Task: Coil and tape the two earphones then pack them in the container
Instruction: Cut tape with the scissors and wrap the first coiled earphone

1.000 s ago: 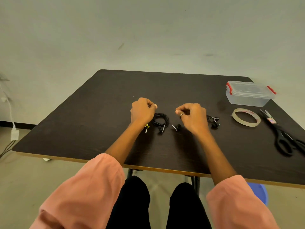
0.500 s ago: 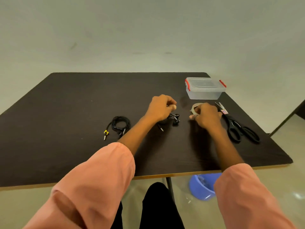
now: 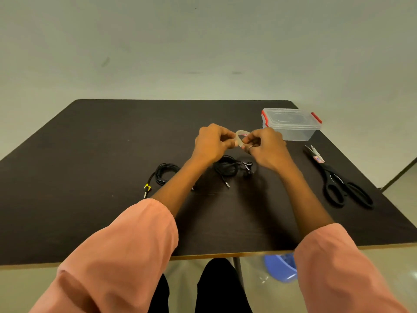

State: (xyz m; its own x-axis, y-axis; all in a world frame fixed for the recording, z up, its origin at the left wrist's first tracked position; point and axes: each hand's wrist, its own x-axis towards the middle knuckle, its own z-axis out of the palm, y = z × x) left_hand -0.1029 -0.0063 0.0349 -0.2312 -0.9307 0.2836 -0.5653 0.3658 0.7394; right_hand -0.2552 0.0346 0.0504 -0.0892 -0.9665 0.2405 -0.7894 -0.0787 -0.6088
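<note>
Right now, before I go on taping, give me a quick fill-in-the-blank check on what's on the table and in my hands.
1. Both hands, the left hand and the right hand, hold the ____ above the table.
2. The container has its lid ____.
3. The scissors lie on the ____ side of the table.
4. The number of coiled earphones lying on the table is ____.

Missing words: tape roll; on; right; two
</note>
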